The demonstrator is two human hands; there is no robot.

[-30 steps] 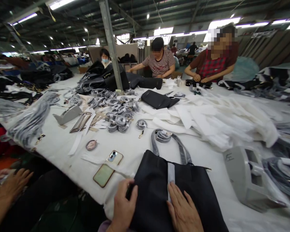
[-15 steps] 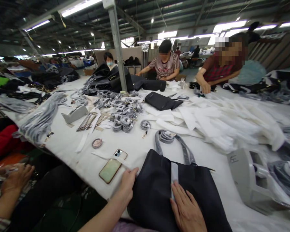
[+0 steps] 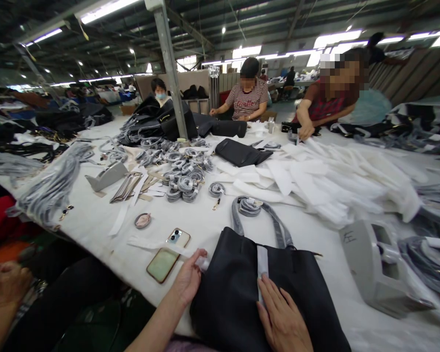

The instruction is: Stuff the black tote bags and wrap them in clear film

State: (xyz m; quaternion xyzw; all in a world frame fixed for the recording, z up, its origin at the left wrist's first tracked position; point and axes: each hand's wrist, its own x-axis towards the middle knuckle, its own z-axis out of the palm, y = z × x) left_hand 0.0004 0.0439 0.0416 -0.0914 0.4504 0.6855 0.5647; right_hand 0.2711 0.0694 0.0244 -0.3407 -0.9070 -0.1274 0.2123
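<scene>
A black tote bag (image 3: 227,288) lies in front of me, its grey-wrapped handles (image 3: 278,225) stretching away across the table. Down the middle of its front runs a pale grey strip (image 3: 263,259). My right hand (image 3: 284,315) rests flat on the bag, fingers extended over the lower part of that strip. At the bag's left edge, my left hand (image 3: 188,278) has its fingers curled on a thin white strip (image 3: 146,243), which trails left across a phone (image 3: 165,261). A coiled, wrapped strap (image 3: 250,206) lies inside the handle loop.
A grey tape dispenser (image 3: 377,269) stands to the right, another (image 3: 106,177) at left. Coiled straps (image 3: 185,178) and white sheets (image 3: 315,176) cover the table's middle. Two co-workers (image 3: 247,98) work across the table. Another person's hands (image 3: 7,283) are at lower left.
My left hand has turned and shifted slightly left, showing more of the white strip at its fingers. My right hand stays on the bag. The view has swung a little to the right.
</scene>
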